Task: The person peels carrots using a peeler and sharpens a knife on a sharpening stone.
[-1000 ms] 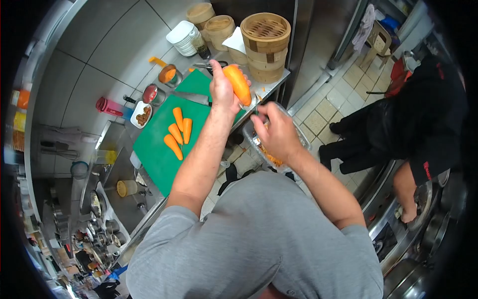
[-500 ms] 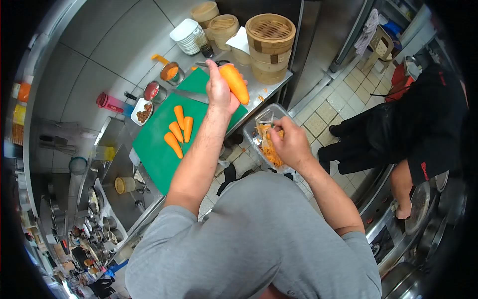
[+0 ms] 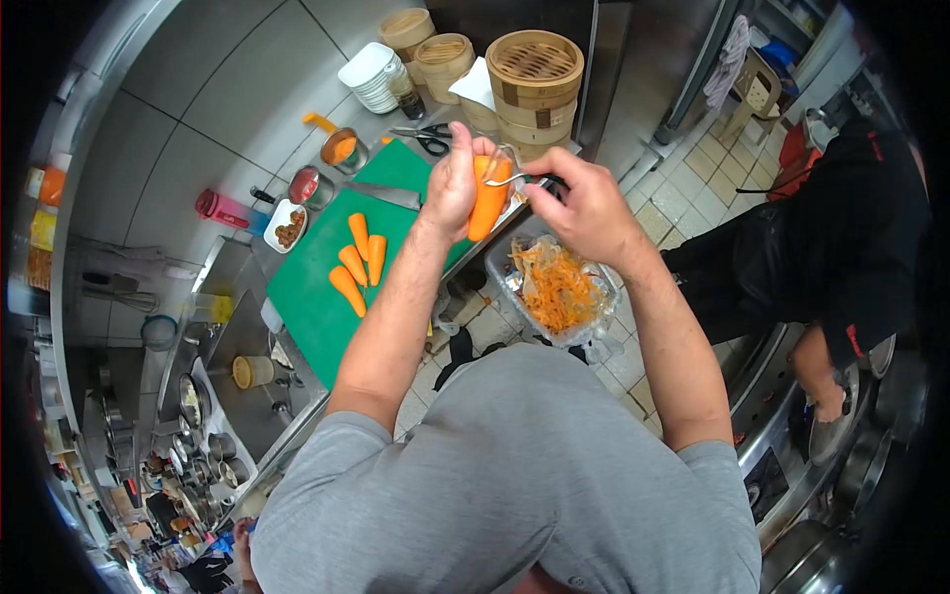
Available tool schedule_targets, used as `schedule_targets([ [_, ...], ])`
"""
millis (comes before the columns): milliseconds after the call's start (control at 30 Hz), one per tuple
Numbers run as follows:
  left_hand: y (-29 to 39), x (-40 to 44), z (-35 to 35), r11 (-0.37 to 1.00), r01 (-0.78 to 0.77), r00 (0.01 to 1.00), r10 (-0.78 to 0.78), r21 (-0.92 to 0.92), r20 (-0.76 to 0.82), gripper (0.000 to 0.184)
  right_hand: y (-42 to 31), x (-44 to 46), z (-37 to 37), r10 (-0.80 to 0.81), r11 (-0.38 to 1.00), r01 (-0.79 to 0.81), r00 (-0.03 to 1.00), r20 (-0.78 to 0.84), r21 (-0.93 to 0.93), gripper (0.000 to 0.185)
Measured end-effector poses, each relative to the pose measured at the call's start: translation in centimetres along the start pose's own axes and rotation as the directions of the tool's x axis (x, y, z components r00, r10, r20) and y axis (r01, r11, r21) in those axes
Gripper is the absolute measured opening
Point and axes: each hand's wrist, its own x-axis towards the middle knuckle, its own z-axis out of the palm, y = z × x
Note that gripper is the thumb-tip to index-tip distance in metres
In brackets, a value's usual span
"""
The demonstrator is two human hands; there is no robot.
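Observation:
A thick orange carrot point(image 3: 487, 203) is held in my left hand point(image 3: 454, 188), over the near edge of the counter. My right hand point(image 3: 586, 206) is closed on the dark handle of a peeler point(image 3: 512, 179), whose metal head rests against the carrot's upper part. Below my hands, a clear plastic bin point(image 3: 503, 276) holds a heap of orange peelings point(image 3: 556, 287). Several smaller carrots point(image 3: 352, 263) lie on the green cutting board point(image 3: 315, 322). At the board's far side is a knife point(image 3: 388, 194).
Bamboo steamers point(image 3: 535, 84), stacked white dishes point(image 3: 370, 77) and scissors point(image 3: 432, 140) stand or lie along the back of the counter. A sink point(image 3: 267, 406) is at the left. A person in black point(image 3: 821, 238) works at the right.
My right hand has risen from over the bin and brought the peeler onto the carrot. The carrot has turned more upright, and the peelings and scissors show more fully.

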Motion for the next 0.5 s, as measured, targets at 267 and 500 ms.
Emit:
schedule_targets([
  [267, 0.0, -0.6, 0.1, 0.996, 0.020, 0.999, -0.023, 0.083, 0.025, 0.080, 0.2, -0.9, -0.6, 0.068, 0.980, -0.060, 0.997, -0.036, 0.190, 0.025],
  [500, 0.8, -0.4, -1.3, 0.990, 0.116, 0.985, -0.105, -0.075, 0.140, 0.084, 1.9, -1.9, -1.1, 0.109, 0.992, -0.109, 0.994, -0.006, 0.060, 0.022],
])
